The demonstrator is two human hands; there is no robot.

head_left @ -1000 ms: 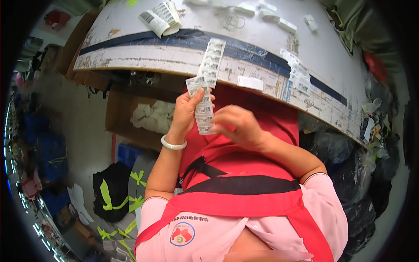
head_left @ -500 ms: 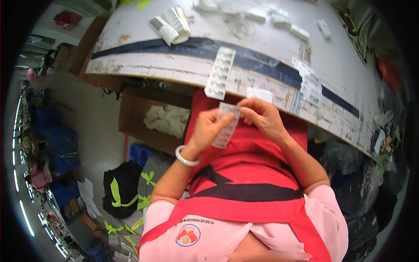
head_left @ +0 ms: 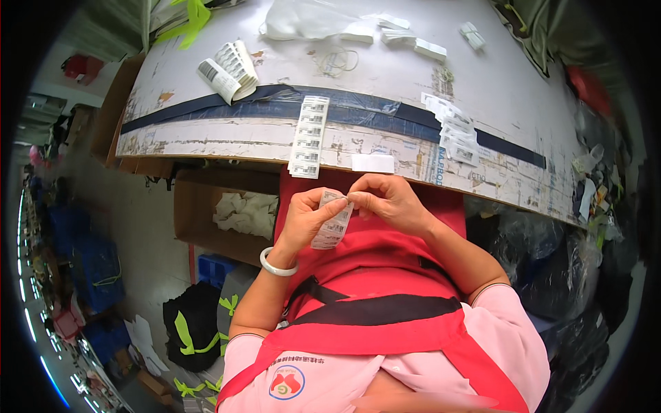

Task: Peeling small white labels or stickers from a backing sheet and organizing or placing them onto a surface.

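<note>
My left hand (head_left: 301, 219) is closed on a strip of printed white labels (head_left: 330, 233), thumb on top, the strip hanging down in front of the red apron. Against the strip's upper corner, the fingertips of my right hand (head_left: 394, 203) are pinched together. Whether a separate label is between them is too small to tell. Beyond my hands, another label strip (head_left: 308, 138) lies on the table with its near end at the edge. A small white slip stack (head_left: 372, 163) sits at the edge too, beside several loose printed labels (head_left: 454, 134) spread farther right.
Folded label strips (head_left: 231, 72) rest at the table's back left. White bundles (head_left: 430, 49) and a plastic bag (head_left: 303, 20) lie farther back. Below the table's left side, a cardboard box (head_left: 193, 213) holds crumpled white paper (head_left: 246, 213). Dark plastic bags (head_left: 533, 255) stand at the right.
Both hands and the held strip sit slightly lower and farther left in the picture, as the whole view has shifted. Less of the held strip shows below my left thumb.
</note>
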